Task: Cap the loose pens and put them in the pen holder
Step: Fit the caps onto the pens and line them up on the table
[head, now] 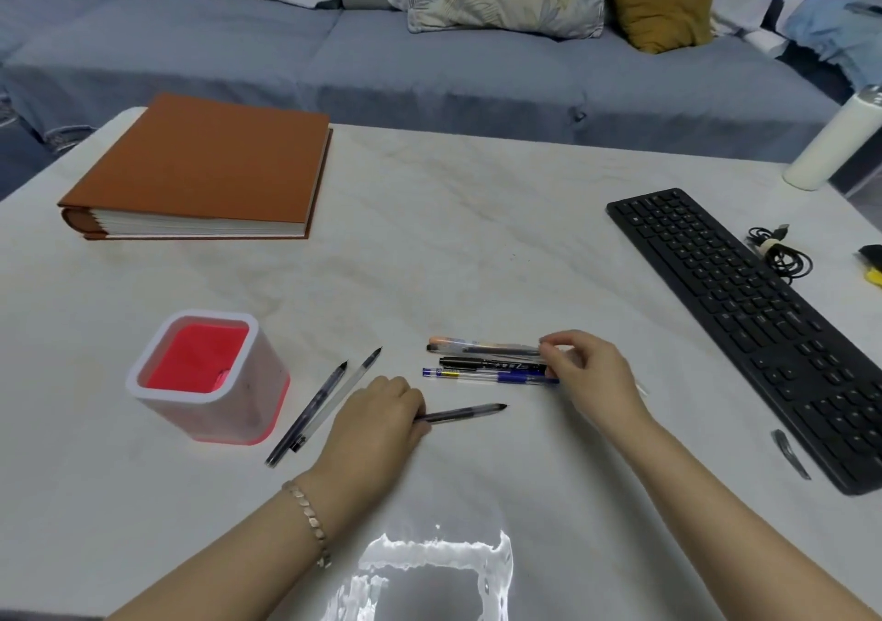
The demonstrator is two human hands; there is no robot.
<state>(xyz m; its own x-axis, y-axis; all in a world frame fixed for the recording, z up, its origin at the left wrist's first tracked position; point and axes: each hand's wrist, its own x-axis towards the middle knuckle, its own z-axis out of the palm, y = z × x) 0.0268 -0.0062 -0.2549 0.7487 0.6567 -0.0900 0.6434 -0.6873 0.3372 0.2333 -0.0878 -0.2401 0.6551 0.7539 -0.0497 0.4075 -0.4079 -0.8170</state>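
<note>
A square pen holder [210, 410] with a white rim and red inside stands at the left of the table. Two dark pens [317, 405] lie side by side just right of it. My left hand [377, 417] is closed around one end of a dark pen [465, 413] that lies on the table, tip pointing right. Three pens lie in a row further right: an orange-ended pen [482, 346], a black pen [487, 362] and a blue pen [482, 374]. My right hand [589, 372] pinches their right ends; which one it grips I cannot tell.
A thick brown album [200, 167] lies at the back left. A black keyboard [744, 315] runs down the right side, with a coiled cable [780, 253] beyond it and a dark pen cap [790, 453] near its front end. A white bottle [830, 143] stands far right.
</note>
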